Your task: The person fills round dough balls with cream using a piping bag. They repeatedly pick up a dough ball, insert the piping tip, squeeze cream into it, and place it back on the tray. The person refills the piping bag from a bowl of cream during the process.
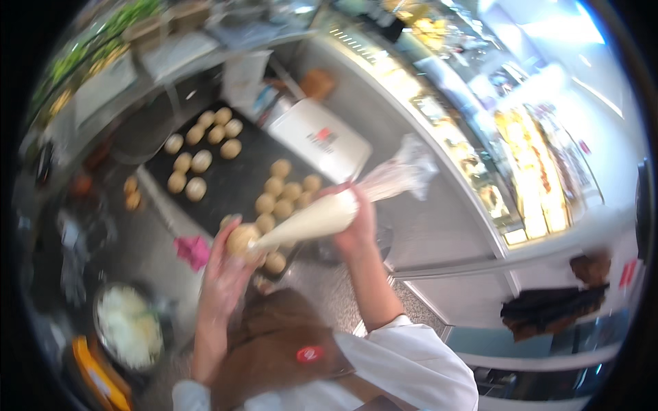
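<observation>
My left hand [226, 277] holds a round golden bun [243, 240] over the near edge of a black baking tray [231, 169]. In my right hand [360, 226] is a clear piping bag [313, 218] filled with cream; its tip touches or nearly touches the bun's right side. Beyond my hands, more round buns [282, 190] stand close together on the tray's right part. Another group of buns [201, 161], some with whitish tops, sits on its far left part.
A white box lid [321, 138] lies at the tray's far right. Left of the tray are two small buns [132, 194] and a crumpled pink cloth or wrapper [192, 251]. A round bowl [128, 329] with a white filling stands nearer me. A lit display case [437, 133] runs along the right.
</observation>
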A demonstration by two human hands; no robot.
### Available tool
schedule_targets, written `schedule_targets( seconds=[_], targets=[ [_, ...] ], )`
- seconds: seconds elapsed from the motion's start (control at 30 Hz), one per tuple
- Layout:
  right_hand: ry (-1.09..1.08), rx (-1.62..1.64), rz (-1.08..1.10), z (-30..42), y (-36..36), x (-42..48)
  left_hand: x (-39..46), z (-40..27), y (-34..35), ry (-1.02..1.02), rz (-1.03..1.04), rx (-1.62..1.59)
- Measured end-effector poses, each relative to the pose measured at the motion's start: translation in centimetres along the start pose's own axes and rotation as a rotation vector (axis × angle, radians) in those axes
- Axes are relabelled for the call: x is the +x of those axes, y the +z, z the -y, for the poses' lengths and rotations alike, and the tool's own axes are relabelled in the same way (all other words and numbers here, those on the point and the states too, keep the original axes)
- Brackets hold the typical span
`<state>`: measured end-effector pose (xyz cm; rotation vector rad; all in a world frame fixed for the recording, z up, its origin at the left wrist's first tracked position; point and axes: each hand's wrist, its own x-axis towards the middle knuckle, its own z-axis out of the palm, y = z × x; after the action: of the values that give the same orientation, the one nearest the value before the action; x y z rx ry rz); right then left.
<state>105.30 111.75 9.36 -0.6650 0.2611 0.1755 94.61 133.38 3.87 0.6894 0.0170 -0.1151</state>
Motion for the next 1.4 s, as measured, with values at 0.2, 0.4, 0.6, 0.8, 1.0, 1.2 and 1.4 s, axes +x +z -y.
schedule_targets(
  seconds=[0.2,0.4,0.6,0.8,1.0,1.2,1.4],
  targets=[
    [-0.058,0.038,-0.022,0.7,1.1,-0.9,0.6,0.1,0.2,-0.018,0.009,-0.012],
    [-0.268,-0.238,0.189,1.3,3.3,-3.0,0.7,-0.2,1.6,-0.002,-0.032,0.209],
    [-0.277,-0.352,0.227,1.4,4.2,-3.1,1.2,0.3,1.2,0.016,-0.027,0.287],
    [-0.345,-0.300,0.320,0.7,3.2,-1.4,1.6,1.2,-0.9,0.056,-0.031,0.343],
    [-0.450,-0.349,0.294,1.4,3.5,-1.9,1.6,0.4,0.8,0.054,-0.023,0.280],
    [-0.473,-0.386,0.269,1.6,4.1,-1.7,1.4,-0.2,1.3,0.014,-0.052,0.261],
    [-0.477,-0.374,0.279,1.5,4.0,-1.4,1.7,0.4,0.7,0.033,-0.040,0.260]
  ],
)
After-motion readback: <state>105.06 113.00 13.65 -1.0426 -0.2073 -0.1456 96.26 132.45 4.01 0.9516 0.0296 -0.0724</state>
